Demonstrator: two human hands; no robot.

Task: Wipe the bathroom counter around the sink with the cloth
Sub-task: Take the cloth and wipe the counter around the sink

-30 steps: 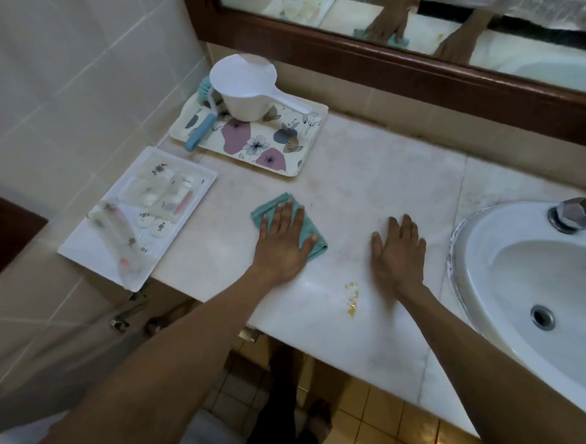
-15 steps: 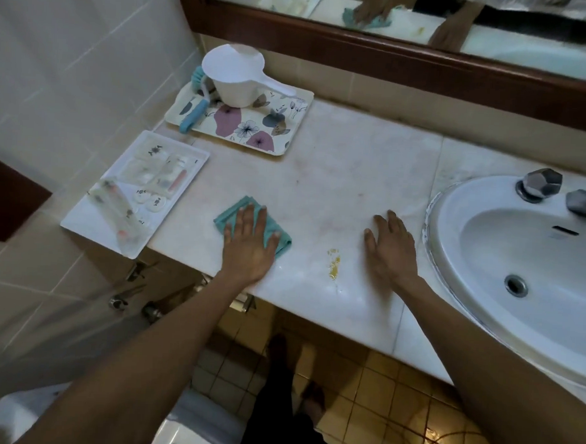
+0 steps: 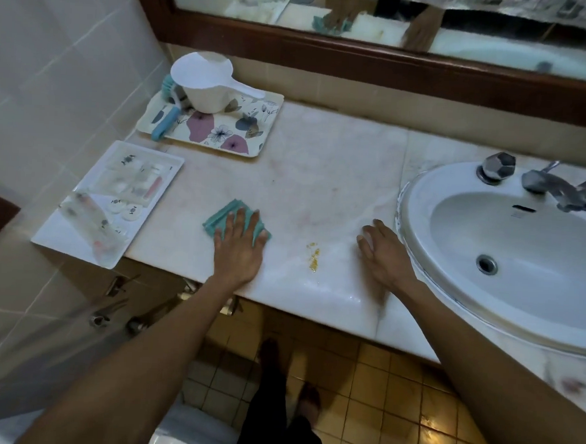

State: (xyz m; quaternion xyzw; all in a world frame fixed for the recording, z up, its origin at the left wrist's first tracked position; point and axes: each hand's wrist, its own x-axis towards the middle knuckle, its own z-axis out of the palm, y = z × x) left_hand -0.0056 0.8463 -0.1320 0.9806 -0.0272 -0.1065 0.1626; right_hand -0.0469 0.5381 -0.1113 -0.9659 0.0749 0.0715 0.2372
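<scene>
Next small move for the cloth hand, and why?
Probably slide the left hand, with the teal cloth it presses flat, rightward over the yellow residue. That residue lies on the counter just right of the cloth, between it and the right hand, which rests flat beside the sink.

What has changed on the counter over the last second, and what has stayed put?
The left hand, pressing flat on the teal cloth, has slid it left, toward the white tray and the front edge of the counter. The right hand has shifted right, nearer the sink. Nothing was picked up or let go. The yellow smear, floral tray and scoop have not moved.
</scene>
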